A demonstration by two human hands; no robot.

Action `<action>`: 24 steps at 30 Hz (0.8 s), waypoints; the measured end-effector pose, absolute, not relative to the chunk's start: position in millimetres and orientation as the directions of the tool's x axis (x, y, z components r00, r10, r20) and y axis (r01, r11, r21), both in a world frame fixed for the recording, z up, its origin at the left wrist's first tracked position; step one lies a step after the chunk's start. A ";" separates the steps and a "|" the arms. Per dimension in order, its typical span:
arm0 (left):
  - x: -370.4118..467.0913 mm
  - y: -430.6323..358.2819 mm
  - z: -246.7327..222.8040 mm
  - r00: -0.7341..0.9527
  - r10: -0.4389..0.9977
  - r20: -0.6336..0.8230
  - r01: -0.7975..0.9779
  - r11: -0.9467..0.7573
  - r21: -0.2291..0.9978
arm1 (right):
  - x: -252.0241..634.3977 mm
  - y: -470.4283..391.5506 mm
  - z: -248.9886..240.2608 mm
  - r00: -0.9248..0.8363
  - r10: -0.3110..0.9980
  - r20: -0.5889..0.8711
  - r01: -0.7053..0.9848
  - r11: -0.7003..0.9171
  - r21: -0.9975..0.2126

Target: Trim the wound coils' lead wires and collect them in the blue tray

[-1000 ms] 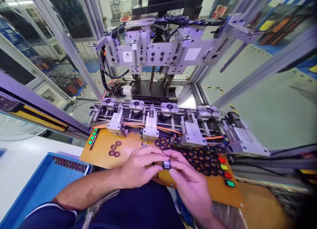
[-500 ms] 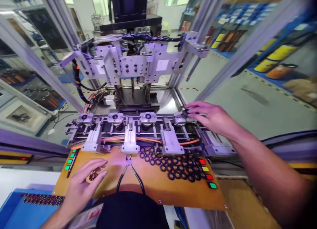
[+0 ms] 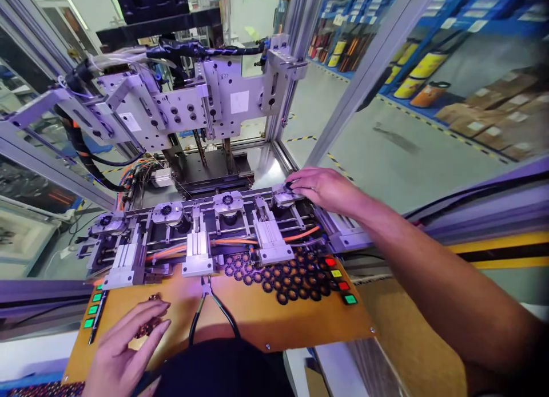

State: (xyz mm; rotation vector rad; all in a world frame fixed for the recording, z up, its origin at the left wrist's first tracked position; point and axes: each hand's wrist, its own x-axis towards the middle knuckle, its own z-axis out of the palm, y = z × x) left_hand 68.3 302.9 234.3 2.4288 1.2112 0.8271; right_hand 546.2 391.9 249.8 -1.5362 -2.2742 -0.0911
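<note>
My right hand [image 3: 319, 188] reaches to the rightmost metal fixture [image 3: 283, 200]. Its fingertips are closed on a small black ring [image 3: 289, 185] at the top of that fixture. On the left of the orange-brown board, my left hand [image 3: 122, 337] is curled, palm inward, around dark copper-coloured wound rings [image 3: 148, 326]. The fingers partly hide them, so their number is unclear. Between the hands, cutting pliers [image 3: 207, 288] lie with handles spread. Many black rings [image 3: 295, 277] lie clustered on the board's right. Other fixtures [image 3: 229, 201] in the row carry black round parts.
Behind the fixtures stands a machine head [image 3: 189, 108] on a metal frame with cables. Coloured buttons [image 3: 343, 285] line the board's right edge, green ones [image 3: 93, 309] its left. A black pen [image 3: 98, 317] lies by the green buttons. A frame post [image 3: 364, 71] rises at right.
The view has turned to the right, so the machine appears further left. My right hand stays at the rightmost fixture with the black ring. My left hand appears slightly lower, still around the wound rings.
</note>
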 end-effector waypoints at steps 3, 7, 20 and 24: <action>68.2 301.9 231.8 0.486 0.798 0.356 0.623 -0.602 0.500 | 544.8 393.8 250.2 -0.349 0.873 0.341 0.903 0.411 -0.129; 66.0 300.2 229.6 0.504 0.783 0.365 0.614 -0.622 0.486 | 542.7 396.3 253.8 -0.388 0.868 0.309 0.898 0.431 -0.083; 57.7 294.5 222.1 0.495 0.783 0.376 0.623 -0.622 0.475 | 536.2 367.9 234.1 -0.355 0.853 0.382 0.928 0.372 0.029; 57.9 291.5 219.0 0.494 0.777 0.390 0.621 -0.629 0.467 | 527.6 362.5 222.3 -0.346 0.840 0.417 0.933 0.356 0.057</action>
